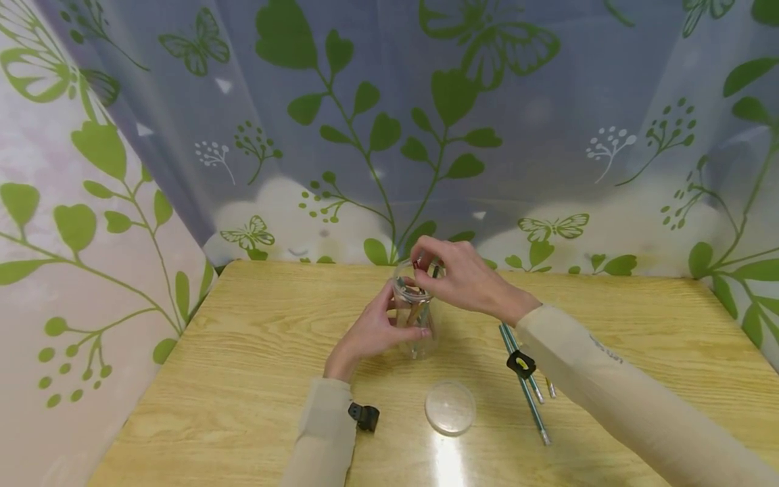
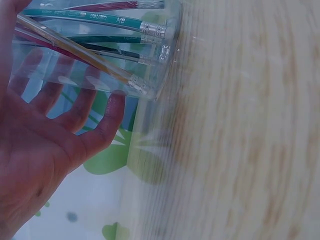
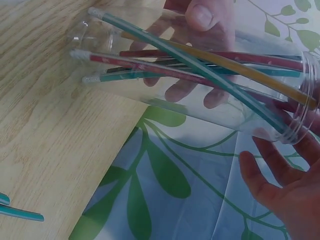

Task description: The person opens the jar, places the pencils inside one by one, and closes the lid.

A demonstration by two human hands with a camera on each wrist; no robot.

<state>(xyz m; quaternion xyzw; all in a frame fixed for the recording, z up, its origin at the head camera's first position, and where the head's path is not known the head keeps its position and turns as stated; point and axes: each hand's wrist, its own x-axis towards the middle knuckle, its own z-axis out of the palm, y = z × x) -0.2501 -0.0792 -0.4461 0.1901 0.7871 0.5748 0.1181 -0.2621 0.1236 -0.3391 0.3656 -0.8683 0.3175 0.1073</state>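
Note:
A clear plastic jar (image 1: pixel 418 346) stands on the wooden table, its mouth upward. My left hand (image 1: pixel 374 329) grips it round the side, with the thumb in front and the fingers behind. Inside are several pencils, among them a teal pencil (image 3: pixel 190 65), a gold pencil (image 3: pixel 257 75) and dark red ones, their eraser ends at the jar's bottom. At the rim, my right hand (image 1: pixel 465 276) pinches the top of a red pencil (image 1: pixel 416 265) between thumb and forefinger. The other right fingers (image 3: pixel 270 175) lie beside the mouth in the right wrist view.
A round clear lid (image 1: pixel 450 408) lies on the table (image 1: pixel 262 352) in front of the jar. Several loose pencils (image 1: pixel 531 399), teal and gold, lie under and beside the right forearm. A patterned curtain (image 1: pixel 365 169) hangs along the table's back edge.

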